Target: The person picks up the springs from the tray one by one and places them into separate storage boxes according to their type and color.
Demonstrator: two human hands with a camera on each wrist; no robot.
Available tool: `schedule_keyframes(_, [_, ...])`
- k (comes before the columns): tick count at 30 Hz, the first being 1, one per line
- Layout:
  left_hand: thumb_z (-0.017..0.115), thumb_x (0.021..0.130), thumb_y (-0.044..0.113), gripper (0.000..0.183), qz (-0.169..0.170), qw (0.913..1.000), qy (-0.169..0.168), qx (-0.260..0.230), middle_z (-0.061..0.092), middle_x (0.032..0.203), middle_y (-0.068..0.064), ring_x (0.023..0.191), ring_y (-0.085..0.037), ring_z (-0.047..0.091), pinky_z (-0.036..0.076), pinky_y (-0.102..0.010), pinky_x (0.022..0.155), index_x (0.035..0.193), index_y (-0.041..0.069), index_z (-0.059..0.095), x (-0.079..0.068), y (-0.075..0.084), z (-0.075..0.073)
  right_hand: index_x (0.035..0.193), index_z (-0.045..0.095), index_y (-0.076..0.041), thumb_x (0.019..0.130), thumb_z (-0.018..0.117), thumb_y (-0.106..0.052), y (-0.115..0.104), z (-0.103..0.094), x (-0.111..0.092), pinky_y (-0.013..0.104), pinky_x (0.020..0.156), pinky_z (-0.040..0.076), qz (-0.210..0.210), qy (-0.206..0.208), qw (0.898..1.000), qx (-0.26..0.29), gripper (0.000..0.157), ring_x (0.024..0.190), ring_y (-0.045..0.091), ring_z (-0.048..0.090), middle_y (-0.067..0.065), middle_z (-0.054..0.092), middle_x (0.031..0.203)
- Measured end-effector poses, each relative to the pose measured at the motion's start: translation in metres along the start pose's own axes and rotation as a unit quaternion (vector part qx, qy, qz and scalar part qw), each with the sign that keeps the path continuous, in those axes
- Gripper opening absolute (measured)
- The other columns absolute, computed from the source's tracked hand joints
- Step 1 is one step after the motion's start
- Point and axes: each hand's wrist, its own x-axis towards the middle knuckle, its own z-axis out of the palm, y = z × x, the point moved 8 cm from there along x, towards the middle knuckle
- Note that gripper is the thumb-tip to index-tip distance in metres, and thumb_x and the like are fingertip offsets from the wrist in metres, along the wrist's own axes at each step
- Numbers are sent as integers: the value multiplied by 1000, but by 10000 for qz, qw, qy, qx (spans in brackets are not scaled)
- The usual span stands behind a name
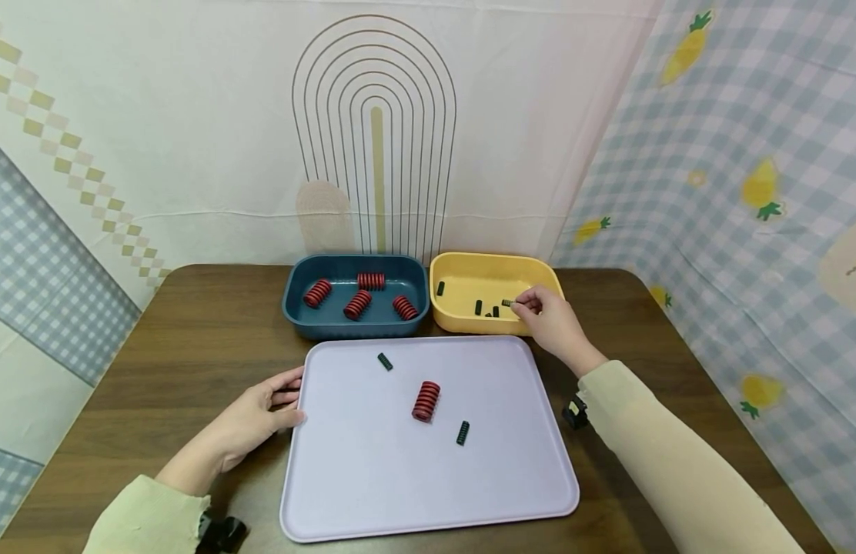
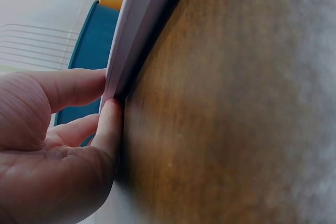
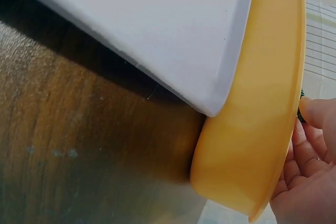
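Note:
Between its thumb and fingers my right hand (image 1: 549, 319) pinches a small dark green spring (image 1: 507, 303), over the near right part of the yellow bin (image 1: 560, 286). The right wrist view shows a bit of that green spring (image 3: 301, 109) by the thumb, at the bin's rim. Several more small green springs (image 1: 479, 308) lie in this bin. My left hand (image 1: 251, 419) rests its fingertips and thumb against the left edge of the pale lilac tray (image 1: 372, 477). On the tray lie one thick red spring (image 1: 426, 402) and two small green springs (image 1: 463, 432).
A dark blue bin (image 1: 355, 331) with several red springs (image 1: 358, 305) stands left of the yellow one, behind the tray. All are on a brown wooden table (image 1: 213, 323). White printed cloth (image 1: 227, 115) hangs behind, and checked cloth (image 1: 719, 254) on the right.

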Motion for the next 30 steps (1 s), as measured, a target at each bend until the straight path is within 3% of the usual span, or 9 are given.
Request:
schedule_keyframes(11, [68,89,5,74,-34,10000,-4,-1,35,145,-19,128,-33,40,47,-26,89,152,7,27,1,-2,0,110,63,-6,96,62,-28,-9,-4,-2,39,77,46,-63,99,9998,164,26,91,24,56,8,63,97])
schedule_keyframes(16, [68,89,5,75,-41,10000,-14,-7,34,145,-19,128,-33,40,47,-26,89,152,7,27,1,-3,0,113,63,-4,95,64,-27,-24,-5,-5,38,77,47,-301,66,9990,335,30,89,24,57,7,63,97])
schedule_keyframes(23, [67,90,5,74,-34,10000,-39,-42,34,146,-19,129,-33,40,47,-26,89,152,8,27,0,-2,-1,111,63,-6,93,67,-23,-52,2,-11,37,77,48,-696,-152,9954,633,25,87,20,60,5,66,97])
schedule_keyframes(30, [67,90,5,74,-40,10000,-37,-62,34,146,-19,129,-33,40,47,-26,89,152,8,26,1,-3,0,108,64,-14,89,71,-33,-71,18,-20,35,77,48,-818,-581,9927,672,28,88,15,59,-2,65,97])
